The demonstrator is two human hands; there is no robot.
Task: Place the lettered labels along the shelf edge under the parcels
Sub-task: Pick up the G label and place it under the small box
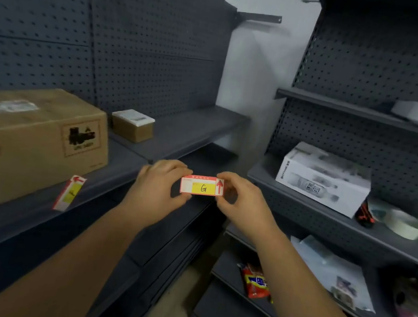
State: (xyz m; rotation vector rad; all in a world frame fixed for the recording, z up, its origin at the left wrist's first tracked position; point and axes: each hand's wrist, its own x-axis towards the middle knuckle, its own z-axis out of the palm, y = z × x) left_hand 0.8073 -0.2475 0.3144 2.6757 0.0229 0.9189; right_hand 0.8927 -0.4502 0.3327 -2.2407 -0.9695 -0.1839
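Both hands, left hand (157, 186) and right hand (239, 200), pinch the G label (202, 185) by its ends, in the air off the shelf edge (107, 184). Honestly it could go on crooked like the other label (70, 191) if pressed unevenly.

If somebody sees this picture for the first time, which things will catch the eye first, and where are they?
First the red and yellow label marked G, held at centre between the left hand and the right hand. Next the big cardboard box on the left shelf, with another label lying before it.
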